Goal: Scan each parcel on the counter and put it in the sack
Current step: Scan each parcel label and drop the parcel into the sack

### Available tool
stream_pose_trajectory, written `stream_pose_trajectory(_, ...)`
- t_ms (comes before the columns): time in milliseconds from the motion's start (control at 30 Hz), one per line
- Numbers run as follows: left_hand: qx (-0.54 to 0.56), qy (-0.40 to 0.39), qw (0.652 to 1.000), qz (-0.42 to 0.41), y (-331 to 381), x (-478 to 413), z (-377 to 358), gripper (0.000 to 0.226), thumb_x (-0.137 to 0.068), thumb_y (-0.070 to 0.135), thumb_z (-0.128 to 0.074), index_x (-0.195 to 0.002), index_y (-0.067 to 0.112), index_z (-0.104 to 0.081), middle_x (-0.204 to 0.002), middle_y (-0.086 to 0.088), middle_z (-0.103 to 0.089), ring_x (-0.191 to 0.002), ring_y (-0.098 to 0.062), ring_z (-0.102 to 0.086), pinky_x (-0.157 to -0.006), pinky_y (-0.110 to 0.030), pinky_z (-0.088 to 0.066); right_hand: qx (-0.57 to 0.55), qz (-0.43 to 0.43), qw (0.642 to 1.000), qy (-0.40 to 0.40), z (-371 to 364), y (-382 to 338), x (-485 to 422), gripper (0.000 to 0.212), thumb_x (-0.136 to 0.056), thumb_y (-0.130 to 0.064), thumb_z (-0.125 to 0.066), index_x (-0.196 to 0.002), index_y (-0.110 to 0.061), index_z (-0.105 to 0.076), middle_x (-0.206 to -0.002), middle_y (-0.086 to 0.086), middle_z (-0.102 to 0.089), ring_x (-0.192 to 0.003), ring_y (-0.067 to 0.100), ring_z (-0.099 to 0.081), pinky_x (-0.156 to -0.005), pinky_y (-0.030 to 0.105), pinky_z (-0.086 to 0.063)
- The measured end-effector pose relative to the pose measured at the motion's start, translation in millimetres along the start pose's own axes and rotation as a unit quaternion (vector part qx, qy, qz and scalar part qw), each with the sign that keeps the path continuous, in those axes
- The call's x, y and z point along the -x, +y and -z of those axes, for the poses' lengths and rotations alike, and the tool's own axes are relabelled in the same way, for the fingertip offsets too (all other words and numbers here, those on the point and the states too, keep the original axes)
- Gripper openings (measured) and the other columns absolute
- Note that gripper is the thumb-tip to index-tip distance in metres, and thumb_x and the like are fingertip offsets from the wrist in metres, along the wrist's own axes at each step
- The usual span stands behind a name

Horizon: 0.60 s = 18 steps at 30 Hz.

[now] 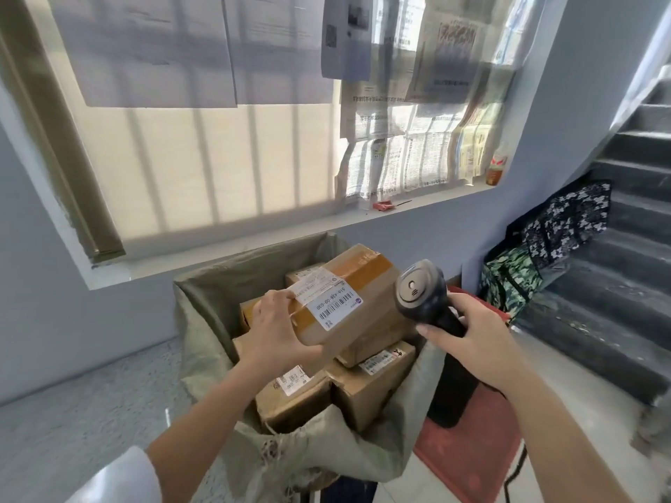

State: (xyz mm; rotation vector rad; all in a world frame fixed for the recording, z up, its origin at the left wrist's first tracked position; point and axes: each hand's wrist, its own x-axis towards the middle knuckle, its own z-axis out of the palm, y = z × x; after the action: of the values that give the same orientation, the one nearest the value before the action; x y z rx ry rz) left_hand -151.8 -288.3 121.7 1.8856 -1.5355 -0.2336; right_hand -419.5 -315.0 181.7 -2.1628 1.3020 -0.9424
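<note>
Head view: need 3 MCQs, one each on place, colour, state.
1. Where is the parcel that the left hand holds?
A lying deep in the sack
B held over the sack's opening
C set down beside the sack

2. What colour is the scanner?
A yellow
B white
C black

3. What is the right hand doing?
A gripping the scanner's handle
B hanging open and empty
C pressing on the parcel

Answers:
1 B: the parcel is held up over the other boxes in the sack.
2 C: head and handle are both dark.
3 A: the fingers curl round the handle.
</note>
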Motion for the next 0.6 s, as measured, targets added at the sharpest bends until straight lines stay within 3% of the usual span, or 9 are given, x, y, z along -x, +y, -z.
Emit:
stream_pose_trajectory(167, -0.008, 0.03, 0.999, 0.038, -13, -26, 2, 0.081, -0.06, 0.036, -0.081, -0.125, 0.021, -0.034, -0.127, 0.005, -0.036, -0.11, -0.004, -0.025, -0.084, -0.023, -0.033, -0.013, 0.008, 0.999, -0.039, -7, 16, -48, 0.028, -0.076, -0.025, -0.074, -0.096, -0.029, -0.055, -0.089, -0.012, -0.06, -0.089, 0.008, -0.056, -0.069, 0.01, -0.037)
stream_pose_trajectory(333, -0.064, 0.054, 0.989, 0.123, -41, -61, 11, 0.08, -0.059, 0.03, -0.082, -0.121, 0.016, -0.034, -0.122, 0.0, -0.034, -0.111, -0.011, -0.026, -0.086, -0.025, -0.032, -0.017, 0.028, 0.994, -0.108, -22, 28, -100, 0.033, -0.079, -0.033, -0.069, -0.104, -0.035, -0.048, -0.101, -0.012, -0.057, -0.099, 0.008, -0.052, -0.087, 0.024, -0.04)
stream_pose_trajectory(433, -0.111, 0.042, 0.978, 0.174, -66, -93, 22, 0.084, -0.054, 0.033, -0.08, -0.121, 0.015, -0.032, -0.12, -0.005, -0.032, -0.119, -0.021, -0.026, -0.086, -0.025, -0.031, -0.003, 0.048, 0.989, -0.143, -33, 31, -129, 0.035, -0.08, -0.034, -0.068, -0.106, -0.035, -0.045, -0.102, -0.015, -0.052, -0.098, 0.005, -0.048, -0.086, 0.019, -0.037)
stream_pose_trajectory(500, -0.138, 0.016, 0.972, 0.189, -79, -112, 28, 0.084, -0.056, 0.033, -0.08, -0.121, 0.014, -0.031, -0.12, -0.006, -0.03, -0.114, -0.019, -0.026, -0.086, -0.024, -0.03, 0.001, 0.055, 0.985, -0.161, -43, 31, -147, 0.038, -0.08, -0.035, -0.068, -0.113, -0.031, -0.049, -0.104, -0.015, -0.052, -0.097, 0.004, -0.047, -0.083, 0.015, -0.037)
stream_pose_trajectory(600, -0.172, -0.023, 0.966, 0.191, -95, -132, 31, 0.075, -0.062, 0.028, -0.08, -0.117, 0.014, -0.031, -0.113, -0.002, -0.029, -0.104, -0.013, -0.024, -0.087, -0.023, -0.03, -0.005, 0.066, 0.98, -0.188, -62, 31, -168, 0.041, -0.081, -0.037, -0.066, -0.119, -0.029, -0.051, -0.106, -0.014, -0.055, -0.094, 0.004, -0.05, -0.066, 0.005, -0.037)
